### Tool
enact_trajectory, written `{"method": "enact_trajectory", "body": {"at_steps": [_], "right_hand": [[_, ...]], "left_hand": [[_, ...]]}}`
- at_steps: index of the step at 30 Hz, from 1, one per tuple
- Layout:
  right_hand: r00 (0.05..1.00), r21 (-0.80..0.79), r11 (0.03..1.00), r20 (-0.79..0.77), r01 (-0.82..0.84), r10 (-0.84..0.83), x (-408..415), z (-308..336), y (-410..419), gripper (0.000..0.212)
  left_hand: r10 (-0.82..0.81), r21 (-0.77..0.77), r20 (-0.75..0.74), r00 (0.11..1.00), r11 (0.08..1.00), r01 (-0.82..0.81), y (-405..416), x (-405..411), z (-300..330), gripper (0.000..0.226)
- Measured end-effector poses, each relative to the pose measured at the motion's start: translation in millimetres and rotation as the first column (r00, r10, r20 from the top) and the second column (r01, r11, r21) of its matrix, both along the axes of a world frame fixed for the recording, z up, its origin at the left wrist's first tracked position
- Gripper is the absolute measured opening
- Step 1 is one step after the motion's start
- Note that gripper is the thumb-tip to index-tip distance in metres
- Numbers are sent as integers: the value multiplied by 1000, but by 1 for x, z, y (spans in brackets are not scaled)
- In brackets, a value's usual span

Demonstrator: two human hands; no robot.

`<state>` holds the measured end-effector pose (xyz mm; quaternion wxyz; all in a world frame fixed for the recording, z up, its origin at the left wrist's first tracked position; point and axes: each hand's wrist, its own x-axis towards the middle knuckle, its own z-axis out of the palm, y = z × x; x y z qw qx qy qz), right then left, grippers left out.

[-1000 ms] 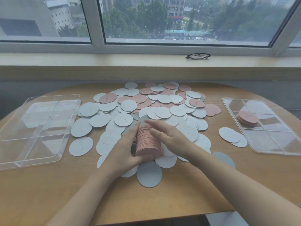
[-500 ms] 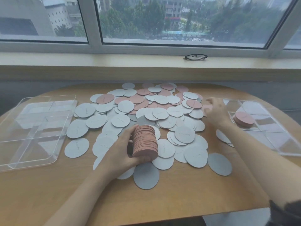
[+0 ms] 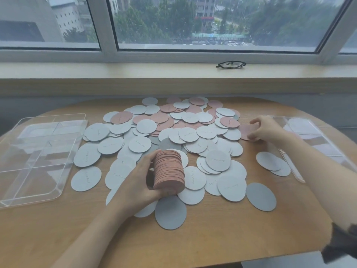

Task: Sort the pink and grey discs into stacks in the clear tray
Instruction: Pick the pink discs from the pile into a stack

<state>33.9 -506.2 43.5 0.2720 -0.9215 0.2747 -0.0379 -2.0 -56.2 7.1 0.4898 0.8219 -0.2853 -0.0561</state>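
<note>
Head view: one wide shot looking down over a wooden tabletop (image 3: 212, 238) covered in loose discs, both hands in frame.
Left hand: the left hand (image 3: 135, 182) is wrapped round a tall pink stack (image 3: 169, 171), fingers curled on the near side, thumb up against the edge. Stack sits on the grey discs near the front of the pile.
Right hand: the right hand (image 3: 264, 128) is out at the far right edge of the pile, fingertips pinching a single pink disc (image 3: 246, 131) just beside the right tray.
Grey discs: the grey discs (image 3: 218, 160) lie flat and overlapping all over the middle, a few strays near the right tray.
Pink leftovers: more pink discs (image 3: 160, 118) mixed in toward the window side.
Trays: right clear tray (image 3: 316, 136) is partly hidden by the arm, so I can't see what's in it. A left clear tray (image 3: 29, 155) looks empty.
Handling guess: thin, light, stiff-ish card or foam by the look of them. Singles lying flat are fiddly, so I'd lift them by an edge or slide them off a neighbour.
Stack grip: squeeze the sides low and evenly, since a column that tall would probably shear and fan out if tilted.
Also there: a pair of glasses (image 3: 230, 64) on the windowsill.
</note>
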Motion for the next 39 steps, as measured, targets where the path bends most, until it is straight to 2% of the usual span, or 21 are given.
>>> {"method": "enact_trajectory", "body": {"at_steps": [4, 8, 11, 14, 16, 18, 20, 23, 27, 33, 36, 39], "right_hand": [[969, 136, 988, 226, 67, -97, -24, 6, 23, 38], [851, 27, 999, 523, 43, -51, -56, 17, 70, 14], [741, -3, 1000, 671, -25, 20, -67, 30, 117, 17], [732, 96, 953, 665, -286, 152, -68, 41, 171, 40], [723, 131, 901, 649, -415, 239, -64, 39, 203, 48], [732, 174, 861, 620, -478, 282, -56, 31, 223, 44], [753, 307, 795, 603, -524, 263, -51, 23, 236, 32], [780, 447, 711, 582, -543, 229, -47, 13, 244, 18], [780, 414, 737, 577, -535, 241, -48, -3, 243, 10], [683, 480, 775, 725, -412, -86, -50, 7, 239, 24], [733, 418, 805, 680, -421, 30, -44, 4, 237, 22], [758, 361, 751, 594, -552, 272, -46, -4, 242, 23]], "left_hand": [[-10, -23, -19, 1000, 1000, 9, -1, -1, 1, 101], [-13, -30, -28, 1000, 999, 12, -1, -3, 3, 101], [-10, -35, -31, 999, 999, 9, -1, -3, 4, 98], [-8, -42, -30, 1000, 999, 7, -1, -3, 4, 95], [-8, -45, -16, 1000, 999, 7, -1, -3, 4, 94], [-9, -54, -8, 1000, 998, 9, -1, -3, 3, 95], [-13, -64, -12, 1000, 998, 12, -2, -2, 4, 100], [-13, -80, -40, 999, 997, 9, -2, 0, 3, 109], [6, -82, -29, 1000, 997, -9, -1, 1, 0, 106], [17, -68, -23, 1000, 997, -18, -1, 1, 1, 99], [4, -70, -26, 1000, 998, -6, 0, 0, 1, 98], [-7, -71, -27, 1000, 997, 5, -1, 1, 1, 99]]}}
